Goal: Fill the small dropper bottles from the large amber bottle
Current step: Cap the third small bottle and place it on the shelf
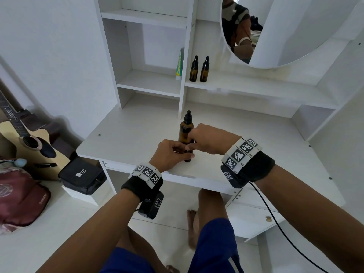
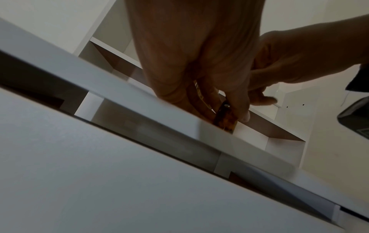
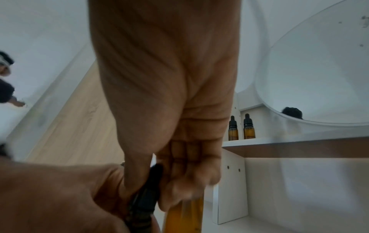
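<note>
The large amber bottle [image 1: 184, 129] stands upright on the white desk [image 1: 137, 134], its black dropper cap on. Just in front of it, my left hand [image 1: 182, 153] grips a small amber dropper bottle [image 1: 188, 159] [image 2: 225, 120] that rests near the desk's front edge. My right hand [image 1: 194, 143] pinches that bottle's black cap [image 3: 147, 189] from above. The hands hide most of the small bottle. Two more small dropper bottles [image 1: 194, 68] [image 1: 204, 69] stand capped, side by side, on the shelf behind; the right wrist view shows them too [image 3: 233, 129] [image 3: 249, 127].
A green-and-white tube [image 1: 179, 64] stands left of the shelf divider. A round mirror [image 1: 295, 26] hangs at the upper right. A guitar [image 1: 25, 138], a black pouch [image 1: 82, 174] and a red bag [image 1: 19, 194] lie to the left of the desk.
</note>
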The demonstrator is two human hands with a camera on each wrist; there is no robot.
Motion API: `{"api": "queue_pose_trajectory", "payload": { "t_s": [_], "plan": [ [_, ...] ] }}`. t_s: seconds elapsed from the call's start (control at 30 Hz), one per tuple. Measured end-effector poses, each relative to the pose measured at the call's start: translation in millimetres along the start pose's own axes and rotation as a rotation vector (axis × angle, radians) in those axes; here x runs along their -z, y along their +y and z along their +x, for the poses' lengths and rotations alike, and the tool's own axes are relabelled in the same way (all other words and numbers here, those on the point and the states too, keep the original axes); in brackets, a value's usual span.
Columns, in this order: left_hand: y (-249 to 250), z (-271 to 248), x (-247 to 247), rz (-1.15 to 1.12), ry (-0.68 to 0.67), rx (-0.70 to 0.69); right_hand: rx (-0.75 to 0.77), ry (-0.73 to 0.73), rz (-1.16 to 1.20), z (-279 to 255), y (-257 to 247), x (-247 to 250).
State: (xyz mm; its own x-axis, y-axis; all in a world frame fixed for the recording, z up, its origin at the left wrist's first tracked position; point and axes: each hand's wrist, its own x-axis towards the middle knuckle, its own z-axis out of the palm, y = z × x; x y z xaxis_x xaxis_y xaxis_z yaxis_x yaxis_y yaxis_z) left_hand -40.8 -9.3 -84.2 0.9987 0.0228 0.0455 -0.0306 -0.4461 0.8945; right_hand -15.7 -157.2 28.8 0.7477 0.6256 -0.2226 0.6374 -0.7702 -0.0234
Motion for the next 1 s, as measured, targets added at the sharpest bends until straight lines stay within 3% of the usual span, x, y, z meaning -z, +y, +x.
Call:
{"api": "queue_pose_trajectory", "payload": {
  "t_s": [0.1, 0.3, 0.57, 1.0],
  "plan": [
    [-0.5, 0.4, -0.8, 0.01, 0.007, 0.01, -0.058, 0.04, -0.114, 0.2, -4.6, -1.2],
    [2.9, -2.1, 1.3, -0.016, 0.016, 0.0, 0.019, 0.001, -0.054, -5.8, -5.6, 2.6],
    [3.5, -2.0, -0.5, 0.013, 0.02, 0.017, -0.036, 0.031, -0.165, -1.4, -10.2, -0.9],
    [3.2, -2.2, 0.1, -0.025, 0.004, 0.018, -0.069, 0.001, -0.108, -6.3, -7.7, 2.5]
  ]
}}
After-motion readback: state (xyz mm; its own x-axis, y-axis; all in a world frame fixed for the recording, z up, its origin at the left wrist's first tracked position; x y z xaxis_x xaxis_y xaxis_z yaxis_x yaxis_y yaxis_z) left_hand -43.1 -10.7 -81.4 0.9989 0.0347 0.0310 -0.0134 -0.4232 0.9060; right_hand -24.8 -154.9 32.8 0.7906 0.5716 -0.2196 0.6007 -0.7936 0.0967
